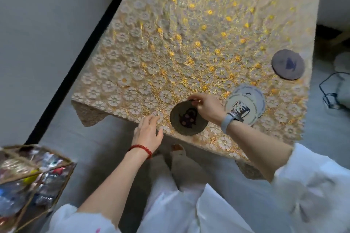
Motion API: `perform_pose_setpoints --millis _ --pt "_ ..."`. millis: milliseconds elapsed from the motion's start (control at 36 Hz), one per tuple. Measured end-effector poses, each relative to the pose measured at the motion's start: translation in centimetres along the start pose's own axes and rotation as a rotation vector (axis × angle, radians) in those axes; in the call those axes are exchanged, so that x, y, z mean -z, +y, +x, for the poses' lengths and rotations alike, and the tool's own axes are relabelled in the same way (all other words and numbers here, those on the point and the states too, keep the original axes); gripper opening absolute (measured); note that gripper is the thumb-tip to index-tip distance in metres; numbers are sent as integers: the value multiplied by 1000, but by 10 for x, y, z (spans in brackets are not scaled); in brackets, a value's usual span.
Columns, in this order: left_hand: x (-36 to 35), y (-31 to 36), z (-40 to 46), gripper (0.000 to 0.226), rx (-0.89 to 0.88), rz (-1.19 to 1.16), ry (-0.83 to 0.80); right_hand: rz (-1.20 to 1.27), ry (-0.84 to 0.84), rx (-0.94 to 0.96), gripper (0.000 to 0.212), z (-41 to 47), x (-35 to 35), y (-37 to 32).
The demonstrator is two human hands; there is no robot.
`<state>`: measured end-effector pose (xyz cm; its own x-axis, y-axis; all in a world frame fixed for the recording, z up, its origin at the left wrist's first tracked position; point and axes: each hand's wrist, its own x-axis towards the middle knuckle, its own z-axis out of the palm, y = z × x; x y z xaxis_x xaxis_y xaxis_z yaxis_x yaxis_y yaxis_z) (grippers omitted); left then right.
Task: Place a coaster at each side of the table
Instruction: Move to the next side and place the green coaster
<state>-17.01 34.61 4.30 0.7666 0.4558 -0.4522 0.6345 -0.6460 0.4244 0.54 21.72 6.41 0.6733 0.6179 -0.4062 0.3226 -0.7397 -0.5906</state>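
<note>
The right hand (206, 108) pinches the far rim of a dark coaster (187, 119) lying flat near the table's (170, 34) near edge. The left hand (148, 132) rests open and empty on that edge, just beside the coaster. Two more coasters (246, 104) lie stacked to the right.

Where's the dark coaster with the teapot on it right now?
In the head view, the dark teapot coaster lies at the table's near edge, pinched at its far rim by the right hand, left of the stacked pale coasters.

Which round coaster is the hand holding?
The dark coaster with the teapot picture, pinched by the right hand. The others lie untouched.
</note>
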Motion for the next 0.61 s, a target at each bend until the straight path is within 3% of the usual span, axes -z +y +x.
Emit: perform_pose_setpoints --millis 139,278,444,611 --pt "0 -2 24 51 -105 77 -66 87 72 -35 27 6 -14 -3" --pt "1 -10 37 62 -226 194 -92 143 143 -112 49 -3 -27 1" --pt "7 -18 58 75 -348 248 -103 35 312 -251 51 -43 -38 15" --pt "1 -14 79 89 -457 382 -152 -274 126 -301 66 -76 -58 37"
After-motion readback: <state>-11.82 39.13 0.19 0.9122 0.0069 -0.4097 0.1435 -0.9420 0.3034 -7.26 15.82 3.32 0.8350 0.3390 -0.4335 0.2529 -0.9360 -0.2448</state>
